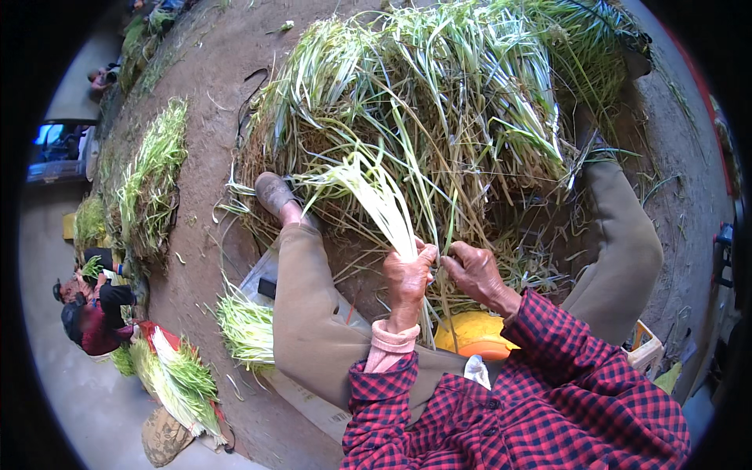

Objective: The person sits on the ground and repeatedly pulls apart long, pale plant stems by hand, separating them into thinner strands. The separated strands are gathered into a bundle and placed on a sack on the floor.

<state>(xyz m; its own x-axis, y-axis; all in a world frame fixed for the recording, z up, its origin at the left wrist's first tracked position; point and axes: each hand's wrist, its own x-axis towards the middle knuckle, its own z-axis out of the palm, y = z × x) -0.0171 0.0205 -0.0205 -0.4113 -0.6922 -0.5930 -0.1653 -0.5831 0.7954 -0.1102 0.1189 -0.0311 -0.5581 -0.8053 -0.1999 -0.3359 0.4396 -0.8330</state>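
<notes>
My left hand (405, 279) is closed around a bunch of pale green leafy stalks (382, 208), whose tips fan out up and to the left. Close beside it, my right hand (477, 275) pinches a longer thin green stalk (432, 217) between thumb and fingers. Loose ends hang below the hands. Both hands are over my lap, in front of a large heap of uncleaned long-leaved greens (435, 88) with brown roots and dry leaves. A yellow plastic container (467, 332) with an orange part shows partly beneath my right wrist.
Beside my left leg (311, 305) a pile of trimmed greens (244, 329) lies on a flat sheet (311, 405). Further left are another greens heap (153, 188), bundled stalks on red material (176, 376) and seated people (94, 317). A pale plastic crate (645, 349) stands at right.
</notes>
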